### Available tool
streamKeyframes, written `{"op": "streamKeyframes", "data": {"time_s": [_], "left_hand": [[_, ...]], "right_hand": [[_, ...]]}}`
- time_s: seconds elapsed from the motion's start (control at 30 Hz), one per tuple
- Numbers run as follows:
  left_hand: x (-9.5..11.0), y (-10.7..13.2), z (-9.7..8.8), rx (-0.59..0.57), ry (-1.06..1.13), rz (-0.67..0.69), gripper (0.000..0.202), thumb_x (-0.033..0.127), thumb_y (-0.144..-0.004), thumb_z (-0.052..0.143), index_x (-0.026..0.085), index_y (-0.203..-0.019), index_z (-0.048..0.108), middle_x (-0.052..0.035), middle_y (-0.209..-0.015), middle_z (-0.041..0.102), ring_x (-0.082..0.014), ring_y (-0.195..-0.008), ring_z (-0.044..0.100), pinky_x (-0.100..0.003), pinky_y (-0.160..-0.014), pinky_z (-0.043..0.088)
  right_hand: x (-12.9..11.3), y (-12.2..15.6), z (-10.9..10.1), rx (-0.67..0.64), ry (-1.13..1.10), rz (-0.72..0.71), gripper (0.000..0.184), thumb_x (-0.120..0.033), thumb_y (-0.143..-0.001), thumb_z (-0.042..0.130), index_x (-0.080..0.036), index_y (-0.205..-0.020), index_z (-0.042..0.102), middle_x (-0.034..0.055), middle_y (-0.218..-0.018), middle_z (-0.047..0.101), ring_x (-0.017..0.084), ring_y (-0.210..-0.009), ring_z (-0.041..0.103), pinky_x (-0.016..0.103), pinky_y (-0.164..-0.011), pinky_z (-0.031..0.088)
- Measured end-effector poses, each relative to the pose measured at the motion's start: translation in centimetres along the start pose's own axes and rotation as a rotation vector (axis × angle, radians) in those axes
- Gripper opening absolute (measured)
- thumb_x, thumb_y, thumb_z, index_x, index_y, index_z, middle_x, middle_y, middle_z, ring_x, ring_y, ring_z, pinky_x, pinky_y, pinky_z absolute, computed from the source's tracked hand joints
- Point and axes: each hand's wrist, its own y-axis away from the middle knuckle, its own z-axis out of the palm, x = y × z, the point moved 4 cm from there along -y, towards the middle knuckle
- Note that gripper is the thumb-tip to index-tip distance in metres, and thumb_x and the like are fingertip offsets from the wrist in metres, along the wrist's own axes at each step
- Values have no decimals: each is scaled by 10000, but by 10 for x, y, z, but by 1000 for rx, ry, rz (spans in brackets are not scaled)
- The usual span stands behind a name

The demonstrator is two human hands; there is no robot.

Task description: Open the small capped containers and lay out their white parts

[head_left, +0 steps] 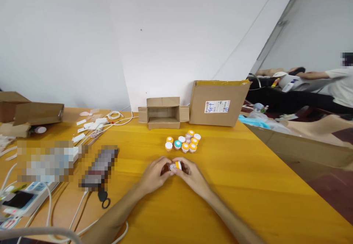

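A small clear jar [173, 166] with an orange-and-white lid lies on its side between my two hands, low over the table. The fingers of my left hand [156, 175] are closed on its clear end. Around the lid end, my right hand [193, 176] is closed with thumb and fingers. Just beyond my hands several similar little jars stand in a loose cluster. Among them are a teal-lidded jar [178, 144], a white-lidded jar [168, 146] and an orange-lidded jar [185, 147]. What fills the held jar is too small to make out.
An open cardboard box [164, 124] lies behind the jars, beside a large closed carton [217, 117]. On the left are a blurred phone-like device [100, 167], a power strip [41, 196], white cables and another box [38, 113]. A person [340, 82] is at far right.
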Motion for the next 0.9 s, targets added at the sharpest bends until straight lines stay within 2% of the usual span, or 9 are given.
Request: {"op": "streamKeyframes", "data": {"time_s": [0.37,0.57,0.73,0.9], "left_hand": [[1,3,2,-18,-5,3,197,372,-915,562,229,-1018,650,-20,-896,669,-174,-756,587,-289,-755,468],[-2,5,3,-25,19,-32,199,377,-892,599,240,-1029,647,-12,-867,674,-179,-756,578,-297,-777,475],[1,4,2,-34,35,-3,182,343,-894,594,228,-1015,668,-29,-904,671,-184,-777,581,-301,-785,469],[4,4,1,-38,56,10,245,412,-919,573,225,-1025,691,-48,-939,666,-191,-809,592,-304,-790,471]], "right_hand": [[-10,7,1,23,100,-38,289,-483,-848,634,-211,-923,697,19,-831,714,191,-756,644,294,-698,531],[-14,11,0,39,131,-83,269,-470,-852,652,-233,-972,697,31,-904,722,203,-803,658,311,-739,550],[-19,15,-2,52,150,-133,278,-483,-867,645,-245,-1003,694,47,-967,696,221,-896,657,337,-816,553],[-19,16,-4,65,172,-191,264,-456,-926,577,-265,-1040,719,69,-1031,674,236,-1004,646,368,-908,538]]}}
